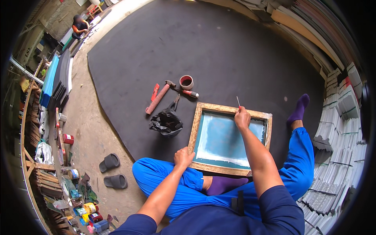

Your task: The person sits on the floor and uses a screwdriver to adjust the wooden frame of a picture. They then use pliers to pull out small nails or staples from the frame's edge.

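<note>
A wooden-framed printing screen (194,131) rests tilted by my lap, its mesh (221,137) teal at the border and pale blue with white streaks inside. My left hand (183,157) is closed on the frame's near left corner. At the far bar, my right hand (243,117) is closed round a screwdriver-like tool (238,102), its thin metal shaft pointing up and away and a bit of red handle showing. Whether the tool touches the wood I cannot tell.
On the dark mat (243,51) lie a hammer (158,97), a tape roll (187,82), a red-handled tool (190,93) and a black plastic bag (166,122). Sandals (109,162) sit left, near paint cans (68,139). Stacked bundles (337,156) line the right. Another person (80,27) sits far left.
</note>
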Demonstrator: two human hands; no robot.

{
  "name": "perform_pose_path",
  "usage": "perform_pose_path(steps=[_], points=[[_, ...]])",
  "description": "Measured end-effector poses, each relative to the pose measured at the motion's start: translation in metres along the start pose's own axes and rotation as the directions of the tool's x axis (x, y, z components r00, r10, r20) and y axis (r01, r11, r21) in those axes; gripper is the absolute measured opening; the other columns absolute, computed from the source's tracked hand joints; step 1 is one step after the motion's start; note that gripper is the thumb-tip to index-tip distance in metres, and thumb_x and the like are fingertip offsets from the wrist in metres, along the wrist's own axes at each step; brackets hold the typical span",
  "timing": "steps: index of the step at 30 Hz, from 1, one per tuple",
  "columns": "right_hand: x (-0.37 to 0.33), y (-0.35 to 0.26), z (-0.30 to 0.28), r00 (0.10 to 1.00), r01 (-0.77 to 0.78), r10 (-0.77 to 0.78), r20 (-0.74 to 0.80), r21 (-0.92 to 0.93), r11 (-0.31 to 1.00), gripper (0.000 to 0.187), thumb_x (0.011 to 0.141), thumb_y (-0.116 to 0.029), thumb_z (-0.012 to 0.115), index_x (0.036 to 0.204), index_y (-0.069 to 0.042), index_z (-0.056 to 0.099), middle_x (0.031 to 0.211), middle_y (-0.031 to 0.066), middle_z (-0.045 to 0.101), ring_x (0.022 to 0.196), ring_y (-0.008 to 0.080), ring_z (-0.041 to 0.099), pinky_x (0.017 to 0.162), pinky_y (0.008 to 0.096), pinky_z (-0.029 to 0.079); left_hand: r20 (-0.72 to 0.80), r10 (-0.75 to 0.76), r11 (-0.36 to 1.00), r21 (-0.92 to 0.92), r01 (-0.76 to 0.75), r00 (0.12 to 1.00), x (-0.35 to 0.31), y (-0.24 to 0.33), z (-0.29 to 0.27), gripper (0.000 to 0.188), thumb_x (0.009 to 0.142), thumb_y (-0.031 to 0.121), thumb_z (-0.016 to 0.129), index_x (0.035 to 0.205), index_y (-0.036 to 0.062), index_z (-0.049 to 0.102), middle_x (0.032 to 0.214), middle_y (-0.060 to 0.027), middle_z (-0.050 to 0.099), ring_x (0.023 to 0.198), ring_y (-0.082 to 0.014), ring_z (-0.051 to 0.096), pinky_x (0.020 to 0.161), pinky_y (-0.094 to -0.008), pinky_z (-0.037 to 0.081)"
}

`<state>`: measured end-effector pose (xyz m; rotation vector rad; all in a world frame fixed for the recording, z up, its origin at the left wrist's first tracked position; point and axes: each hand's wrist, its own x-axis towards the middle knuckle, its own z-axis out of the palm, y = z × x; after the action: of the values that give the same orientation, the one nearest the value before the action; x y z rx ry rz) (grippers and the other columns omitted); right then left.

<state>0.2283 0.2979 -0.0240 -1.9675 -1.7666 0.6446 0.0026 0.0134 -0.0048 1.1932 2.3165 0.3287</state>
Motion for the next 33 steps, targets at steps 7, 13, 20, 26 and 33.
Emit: perform_pose_path(steps=[7, 13, 20, 26, 33], points=[[0.004, -0.011, -0.005, 0.997, -0.039, 0.042, 0.057, -0.048, 0.998, 0.029, 0.097, -0.026, 0.067, 0.121, -0.010, 0.069, 0.099, 0.0203, 0.075, 0.098, 0.0430, 0.071, 0.087, 0.0517, 0.055, -0.013, 0.036, 0.998, -0.049, -0.037, 0.999, -0.003, 0.009, -0.007, 0.038, 0.080, 0.037, 0.078, 0.103, 0.0069, 0.075, 0.095, -0.0234, 0.075, 0.089, -0.0424, 0.073, 0.082, -0.0525, 0.058], [0.022, -0.019, 0.020, 0.991, -0.137, 0.133, 0.035, 0.170, 0.976, 0.030, 0.095, -0.022, 0.069, 0.121, -0.007, 0.071, 0.103, 0.0182, 0.075, 0.101, 0.0380, 0.071, 0.089, 0.0463, 0.054, -0.039, 0.028, 0.996, -0.080, -0.031, 0.999, -0.012, 0.020, 0.003, 0.039, 0.079, 0.039, 0.080, 0.101, 0.0067, 0.076, 0.092, -0.0228, 0.075, 0.087, -0.0419, 0.073, 0.080, -0.0522, 0.057], [0.048, -0.058, 0.037, 0.993, 0.077, -0.088, 0.073, 0.134, 0.988, 0.029, 0.094, -0.023, 0.071, 0.118, -0.006, 0.071, 0.098, 0.0178, 0.075, 0.096, 0.0394, 0.071, 0.086, 0.0473, 0.054, 0.026, -0.103, 0.949, -0.296, 0.106, 0.994, -0.025, 0.041, 0.027, 0.046, 0.077, 0.041, 0.085, 0.096, 0.0007, 0.073, 0.076, -0.0204, 0.072, 0.078, -0.0401, 0.074, 0.071, -0.0493, 0.057], [0.070, -0.085, 0.059, 0.950, 0.218, -0.236, 0.204, 0.107, 0.970, 0.027, 0.093, -0.024, 0.073, 0.112, -0.006, 0.071, 0.102, 0.0196, 0.075, 0.100, 0.0408, 0.070, 0.087, 0.0484, 0.055, 0.173, -0.042, 0.812, -0.568, 0.135, 0.984, -0.051, 0.087, 0.052, 0.043, 0.080, 0.040, 0.087, 0.092, 0.0015, 0.072, 0.075, -0.0132, 0.074, 0.070, -0.0269, 0.074, 0.065, -0.0409, 0.056], [0.058, -0.089, 0.051, 0.902, 0.267, -0.292, 0.317, 0.120, 0.956, 0.031, 0.095, -0.024, 0.070, 0.123, -0.012, 0.070, 0.108, 0.0180, 0.075, 0.104, 0.0406, 0.070, 0.088, 0.0503, 0.055, 0.327, 0.084, 0.755, -0.637, 0.154, 0.941, -0.056, 0.089, 0.083, 0.049, 0.082, 0.035, 0.083, 0.109, -0.0047, 0.073, 0.086, -0.0166, 0.077, 0.080, -0.0290, 0.077, 0.074, -0.0394, 0.059]])
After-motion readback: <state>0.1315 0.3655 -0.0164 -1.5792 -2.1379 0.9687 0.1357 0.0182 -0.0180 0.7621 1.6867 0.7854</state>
